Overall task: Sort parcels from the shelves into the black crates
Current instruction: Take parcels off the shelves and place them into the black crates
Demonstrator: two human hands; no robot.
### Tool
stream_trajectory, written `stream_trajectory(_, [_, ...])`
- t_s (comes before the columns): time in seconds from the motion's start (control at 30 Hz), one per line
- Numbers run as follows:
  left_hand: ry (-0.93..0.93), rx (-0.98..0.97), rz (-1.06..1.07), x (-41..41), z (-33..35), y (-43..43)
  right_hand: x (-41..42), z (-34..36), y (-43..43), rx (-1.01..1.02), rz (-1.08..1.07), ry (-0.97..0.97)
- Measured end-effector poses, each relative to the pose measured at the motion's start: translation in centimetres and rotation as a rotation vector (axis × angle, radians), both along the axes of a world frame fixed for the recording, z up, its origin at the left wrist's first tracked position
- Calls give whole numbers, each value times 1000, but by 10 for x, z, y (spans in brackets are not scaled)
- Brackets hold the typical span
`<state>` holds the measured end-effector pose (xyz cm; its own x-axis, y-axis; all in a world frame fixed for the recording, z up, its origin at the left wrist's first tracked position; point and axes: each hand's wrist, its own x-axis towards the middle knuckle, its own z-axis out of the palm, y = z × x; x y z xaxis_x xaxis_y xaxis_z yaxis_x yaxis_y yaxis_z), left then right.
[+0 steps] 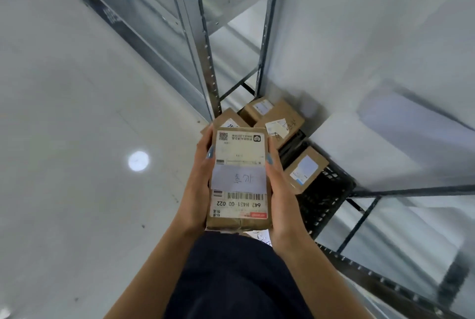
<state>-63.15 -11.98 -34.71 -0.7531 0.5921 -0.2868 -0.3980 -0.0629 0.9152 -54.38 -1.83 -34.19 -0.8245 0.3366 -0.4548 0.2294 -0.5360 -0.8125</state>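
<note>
I see the parcel [239, 154] held between both hands at the middle of the view, above the floor [77, 138] and just left of the black crate [326, 197]. It is a flat brown box with its long side running near to far and its label face up. A white slip [239, 180] with handwriting lies across the label. My left hand [198, 190] grips the left long edge and my right hand [280, 190] grips the right one, so the parcel sits clamped between the palms. Each thumb rests along its edge on the top face, the left thumb [210, 152] and the right thumb [269, 158] both towards the far half. The other fingers curl under the box, and I cannot tell whether they are spread or together. In the crate to the right lie more brown boxes, one [305, 169] nearest the right hand and others [280, 123] farther off. The crate stands low at the foot of the grey metal shelves [205, 48], which rise on the far side and to the right.
</note>
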Motion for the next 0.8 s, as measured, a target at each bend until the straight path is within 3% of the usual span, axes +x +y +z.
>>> stream_trajectory(0.2, [-121,-109,-177,-90,-60,51,-83,-63,39,21,-193,-32])
stream_trajectory(0.37, [-241,-218,-306,-163,-157,103,-150,-167,73,-40,-304,-196])
stream_trajectory(0.57, [-223,-413,-533,-258,-293,157,-224,-297,106,-303,-465,-305])
stream_trajectory(0.73, [-67,-492,-662,-313,-393,178,-265,-389,115,-237,-478,-361])
stream_trajectory(0.8, [-92,-513,-675,-325,-423,180,-276,-410,122,-206,-419,-394])
